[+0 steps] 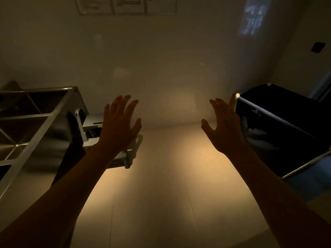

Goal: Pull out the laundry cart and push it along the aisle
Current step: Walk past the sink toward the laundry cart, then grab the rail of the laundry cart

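The room is dim. The laundry cart (279, 122), a dark fabric bin on a pale tube frame, stands at the right against the wall, with pale cloth showing inside it. My right hand (223, 127) is raised in front of me with fingers spread, just left of the cart's near corner and not touching it. My left hand (119, 126) is also raised with fingers spread, holding nothing, over a grey metal fixture low on the left.
A steel sink unit (35, 119) with several basins fills the left side. A grey metal bracket (132, 151) juts out beside it near the floor. A pale wall (170, 59) with framed notices (125, 5) stands straight ahead. Lit tiled floor (170, 194) lies between sink and cart.
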A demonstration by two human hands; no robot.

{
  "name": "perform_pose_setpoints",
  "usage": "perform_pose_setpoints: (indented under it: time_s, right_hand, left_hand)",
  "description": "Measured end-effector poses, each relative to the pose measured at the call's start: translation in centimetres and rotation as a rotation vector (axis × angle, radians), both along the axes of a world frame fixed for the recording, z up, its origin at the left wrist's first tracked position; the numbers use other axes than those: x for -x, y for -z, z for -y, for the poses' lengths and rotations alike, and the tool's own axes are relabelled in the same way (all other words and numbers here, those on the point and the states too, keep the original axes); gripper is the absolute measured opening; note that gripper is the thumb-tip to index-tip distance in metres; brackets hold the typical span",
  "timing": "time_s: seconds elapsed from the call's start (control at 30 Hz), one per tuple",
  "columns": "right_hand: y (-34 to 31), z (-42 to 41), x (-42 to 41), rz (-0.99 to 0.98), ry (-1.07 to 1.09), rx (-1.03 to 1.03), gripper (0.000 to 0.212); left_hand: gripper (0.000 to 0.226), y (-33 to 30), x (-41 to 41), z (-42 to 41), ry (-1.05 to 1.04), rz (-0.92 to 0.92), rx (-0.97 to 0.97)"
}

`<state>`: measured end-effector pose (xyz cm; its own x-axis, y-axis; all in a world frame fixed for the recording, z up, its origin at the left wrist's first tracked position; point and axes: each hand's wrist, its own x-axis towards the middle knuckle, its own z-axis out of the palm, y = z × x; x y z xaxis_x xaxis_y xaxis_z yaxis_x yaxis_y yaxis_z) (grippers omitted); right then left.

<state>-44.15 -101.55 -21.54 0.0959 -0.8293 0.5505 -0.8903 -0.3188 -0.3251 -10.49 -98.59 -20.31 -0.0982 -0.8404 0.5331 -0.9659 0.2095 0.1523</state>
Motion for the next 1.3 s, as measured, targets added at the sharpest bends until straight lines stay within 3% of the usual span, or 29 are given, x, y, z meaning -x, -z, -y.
perform_pose_setpoints:
  time_s: [0.43,0.97,1.3]
  right_hand:
    - [5.5,12.1,4.4,-0.005,0.13,-0.117,0.071]
    - [7.1,30.3,9.3,0.027,0.403,-0.114,0.071]
    - [9.2,34.9,15.9,0.023,0.609,-0.119,0.071]
  left_hand:
    - [0.067,5.0,5.4,14.8,0.081,-0.01,-0.059]
    - [0.066,7.8,12.9,42.2,0.372,-0.008,-0.088]
    - [0.066,8.7,20.8,51.6,0.564,-0.014,-0.139]
